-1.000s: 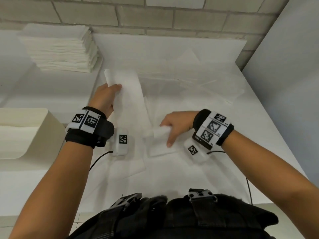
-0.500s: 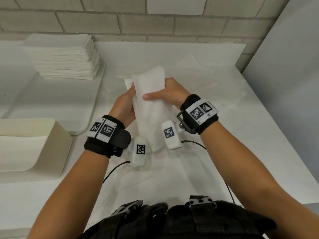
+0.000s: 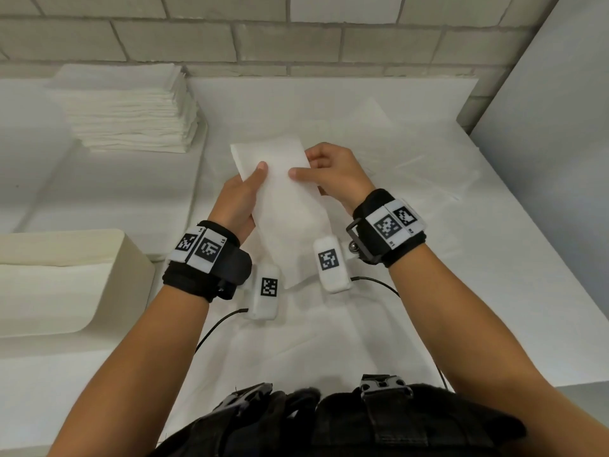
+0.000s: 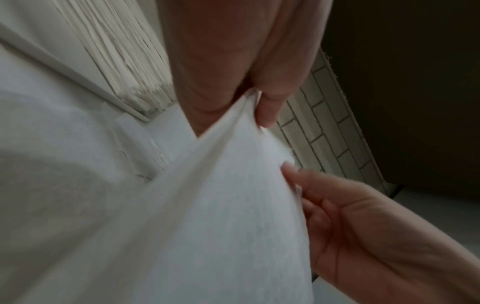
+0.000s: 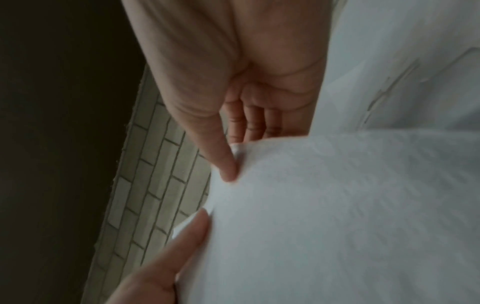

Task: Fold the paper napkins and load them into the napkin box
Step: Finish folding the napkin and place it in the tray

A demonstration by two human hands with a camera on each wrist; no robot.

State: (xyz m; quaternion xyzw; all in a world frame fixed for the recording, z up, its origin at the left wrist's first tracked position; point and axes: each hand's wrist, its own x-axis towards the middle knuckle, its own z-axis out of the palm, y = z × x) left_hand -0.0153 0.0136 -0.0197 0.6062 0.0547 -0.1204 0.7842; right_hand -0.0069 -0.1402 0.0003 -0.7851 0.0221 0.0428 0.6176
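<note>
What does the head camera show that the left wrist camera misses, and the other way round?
Only the head view shows the napkin box at the left and both wristbands. Only the left wrist view shows, close up, the left hand pinching the napkin's top edge. Both show the folded napkin held by the left hand and the right hand, the napkin stack and the brick wall.

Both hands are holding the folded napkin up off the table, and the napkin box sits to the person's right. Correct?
Not quite: the napkin box sits to the person's left, as the head view shows. Left hand and right hand do hold the folded napkin up.
</note>
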